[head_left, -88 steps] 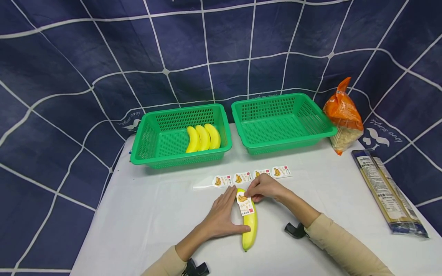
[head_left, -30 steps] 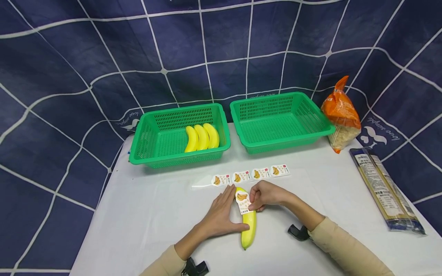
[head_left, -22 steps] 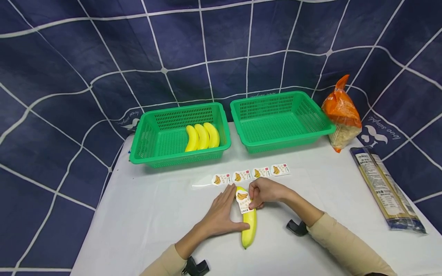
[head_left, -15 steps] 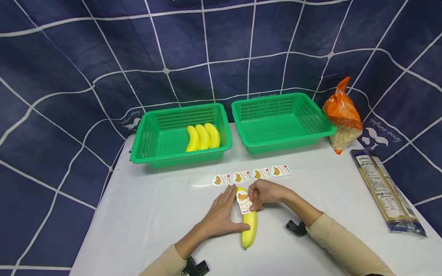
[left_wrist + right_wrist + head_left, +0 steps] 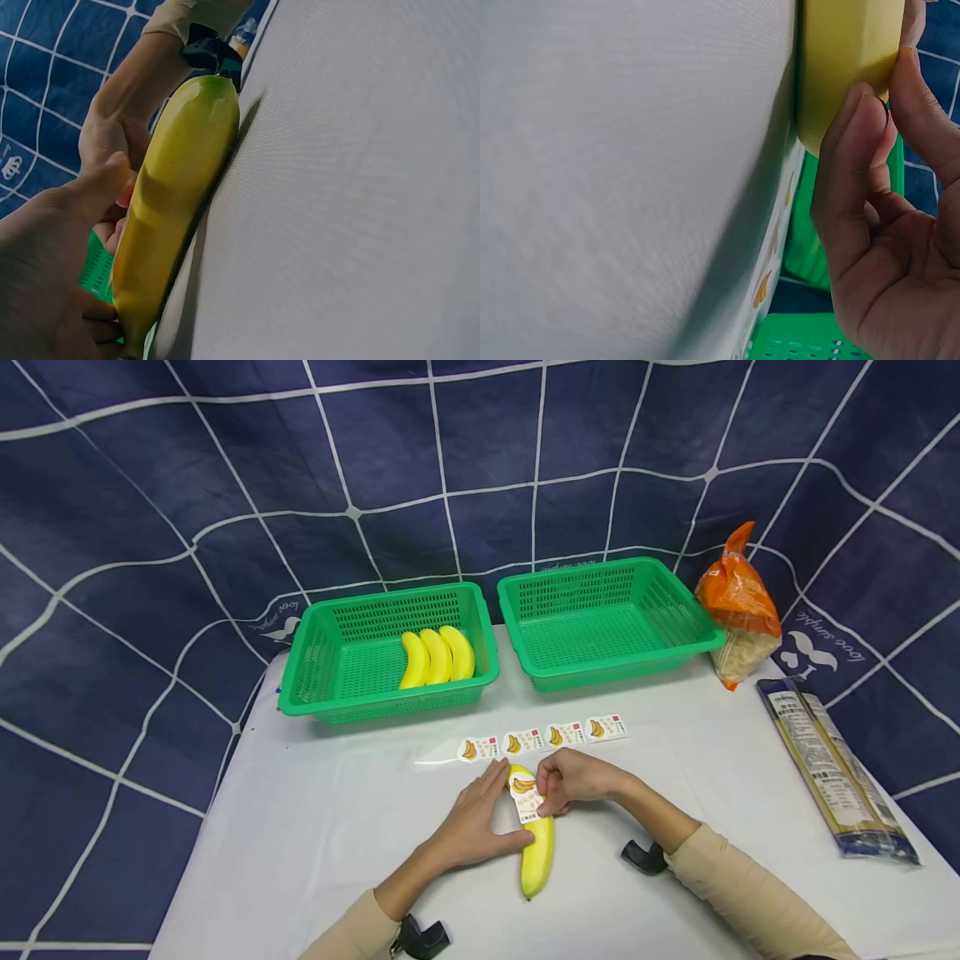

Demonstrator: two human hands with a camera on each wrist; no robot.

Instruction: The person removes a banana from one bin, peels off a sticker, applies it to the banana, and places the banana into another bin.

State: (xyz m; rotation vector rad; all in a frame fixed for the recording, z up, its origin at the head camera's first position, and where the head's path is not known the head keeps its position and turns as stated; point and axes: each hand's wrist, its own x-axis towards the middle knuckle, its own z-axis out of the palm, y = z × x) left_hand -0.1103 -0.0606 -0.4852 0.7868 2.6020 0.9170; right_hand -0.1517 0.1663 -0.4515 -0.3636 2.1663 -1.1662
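A yellow banana (image 5: pixel 536 860) lies on the white table, its far part covered by a white sticker (image 5: pixel 525 797) printed with bananas. The left hand (image 5: pixel 472 822) steadies it from the left, thumb against its side and the other fingers extended toward its far end. From the right, the right hand (image 5: pixel 573 781) has curled fingers at the sticker's right edge, thumb on the lower corner. In the right wrist view, the thumb and a fingertip of the right hand (image 5: pixel 900 247) touch the banana (image 5: pixel 847 67) from two sides. The left wrist view shows the banana (image 5: pixel 176 195) beside the left thumb.
Behind the hands lies a clear strip with several banana stickers (image 5: pixel 521 742). A green basket (image 5: pixel 375 700) at back left holds 3 bananas (image 5: pixel 438 657). A second green basket (image 5: pixel 615 672) stands right of it, near an orange bag (image 5: pixel 738 602) and a long package (image 5: pixel 836 772).
Since the oldest frame, the right hand has moved from the sticker's upper right edge down toward its lower right corner. The left hand has kept its place on the banana.
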